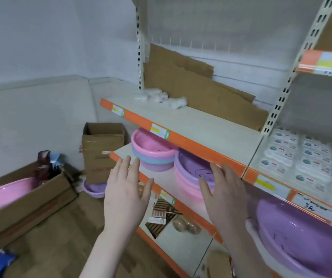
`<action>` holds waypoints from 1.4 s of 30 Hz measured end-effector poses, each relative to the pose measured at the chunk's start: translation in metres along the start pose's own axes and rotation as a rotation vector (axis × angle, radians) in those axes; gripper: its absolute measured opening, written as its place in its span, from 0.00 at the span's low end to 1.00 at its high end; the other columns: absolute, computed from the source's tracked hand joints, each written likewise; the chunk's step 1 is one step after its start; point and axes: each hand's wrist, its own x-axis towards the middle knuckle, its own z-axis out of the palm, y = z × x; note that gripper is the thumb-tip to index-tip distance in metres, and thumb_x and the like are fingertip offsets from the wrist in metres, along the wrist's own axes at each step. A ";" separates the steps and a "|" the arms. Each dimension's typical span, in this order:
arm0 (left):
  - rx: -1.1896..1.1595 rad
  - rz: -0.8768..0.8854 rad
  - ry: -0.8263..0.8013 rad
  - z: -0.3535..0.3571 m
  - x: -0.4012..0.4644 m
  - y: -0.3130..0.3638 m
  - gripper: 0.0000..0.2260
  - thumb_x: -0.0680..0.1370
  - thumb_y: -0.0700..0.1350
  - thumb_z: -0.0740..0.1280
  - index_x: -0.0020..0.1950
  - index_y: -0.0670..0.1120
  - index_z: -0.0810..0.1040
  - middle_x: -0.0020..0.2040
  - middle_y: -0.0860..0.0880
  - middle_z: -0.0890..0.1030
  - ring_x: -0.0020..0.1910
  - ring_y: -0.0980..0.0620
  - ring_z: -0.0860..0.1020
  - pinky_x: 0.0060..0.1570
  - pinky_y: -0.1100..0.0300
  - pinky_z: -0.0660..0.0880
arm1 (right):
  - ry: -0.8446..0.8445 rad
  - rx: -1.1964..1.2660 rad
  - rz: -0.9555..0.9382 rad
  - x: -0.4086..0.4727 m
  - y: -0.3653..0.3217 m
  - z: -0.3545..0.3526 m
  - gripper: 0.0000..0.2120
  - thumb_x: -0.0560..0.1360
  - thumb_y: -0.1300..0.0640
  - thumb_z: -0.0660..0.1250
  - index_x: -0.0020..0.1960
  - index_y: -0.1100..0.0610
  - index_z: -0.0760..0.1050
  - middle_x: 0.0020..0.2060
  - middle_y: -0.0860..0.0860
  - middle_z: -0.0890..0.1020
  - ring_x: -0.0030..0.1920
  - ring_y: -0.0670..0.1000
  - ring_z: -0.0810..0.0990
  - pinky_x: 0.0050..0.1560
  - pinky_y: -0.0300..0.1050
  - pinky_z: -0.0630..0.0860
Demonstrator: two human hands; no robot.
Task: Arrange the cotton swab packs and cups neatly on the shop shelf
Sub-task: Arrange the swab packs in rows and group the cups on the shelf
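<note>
A few white packs (pixel 160 98), blurred, lie in a loose cluster at the back left of the upper shelf (pixel 201 121), in front of brown cardboard. I cannot tell if they are cotton swab packs or cups. My left hand (pixel 126 189) and my right hand (pixel 224 195) are both raised in front of the shelving, below that shelf's orange edge. Fingers of both hands are spread and straight, and neither holds anything. Neither hand touches the packs.
Pink and purple plastic basins (pixel 153 151) stand on the shelf below, with another purple basin (pixel 301 237) at the lower right. Rows of white packaged goods (pixel 309 157) fill the right-hand bay. An open carton (pixel 101 149) and a box holding a pink basin (pixel 6 195) stand on the floor at left.
</note>
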 end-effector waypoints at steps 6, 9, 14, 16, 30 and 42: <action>0.023 -0.055 0.007 0.021 0.041 -0.043 0.23 0.74 0.52 0.68 0.63 0.38 0.75 0.63 0.39 0.76 0.64 0.37 0.72 0.62 0.44 0.68 | -0.007 0.038 -0.072 0.045 -0.029 0.058 0.20 0.72 0.50 0.61 0.56 0.61 0.77 0.52 0.60 0.79 0.52 0.62 0.78 0.53 0.55 0.76; 0.042 -0.061 0.019 0.040 0.073 -0.062 0.22 0.73 0.50 0.71 0.62 0.39 0.76 0.62 0.39 0.76 0.63 0.37 0.73 0.61 0.43 0.69 | -0.031 0.049 -0.097 0.075 -0.038 0.095 0.20 0.74 0.48 0.58 0.56 0.61 0.77 0.51 0.60 0.79 0.51 0.62 0.78 0.52 0.54 0.76; 0.082 -0.025 -0.018 0.087 0.151 -0.091 0.26 0.74 0.57 0.57 0.62 0.40 0.76 0.62 0.39 0.77 0.62 0.38 0.74 0.61 0.43 0.69 | 0.046 0.072 -0.094 0.145 -0.046 0.165 0.17 0.69 0.55 0.70 0.54 0.64 0.78 0.50 0.63 0.79 0.50 0.64 0.79 0.50 0.57 0.77; 0.076 -0.007 -0.025 0.108 0.188 -0.099 0.27 0.74 0.57 0.57 0.62 0.39 0.76 0.62 0.39 0.77 0.62 0.37 0.74 0.62 0.44 0.69 | 0.044 0.075 -0.074 0.179 -0.046 0.191 0.19 0.66 0.58 0.76 0.54 0.64 0.79 0.50 0.64 0.80 0.49 0.65 0.80 0.49 0.57 0.77; 0.018 0.024 -0.097 0.213 0.351 -0.131 0.28 0.73 0.57 0.56 0.61 0.37 0.76 0.61 0.35 0.76 0.61 0.34 0.74 0.60 0.40 0.69 | -0.143 -0.033 -0.160 0.345 -0.018 0.300 0.16 0.71 0.56 0.68 0.55 0.63 0.76 0.51 0.62 0.79 0.49 0.63 0.78 0.49 0.54 0.76; -0.122 0.199 -0.238 0.269 0.416 -0.152 0.29 0.73 0.58 0.56 0.61 0.38 0.77 0.61 0.38 0.77 0.62 0.36 0.75 0.58 0.42 0.71 | -0.673 -0.158 -0.211 0.414 0.016 0.331 0.29 0.76 0.56 0.64 0.74 0.51 0.59 0.73 0.49 0.61 0.72 0.51 0.61 0.69 0.44 0.59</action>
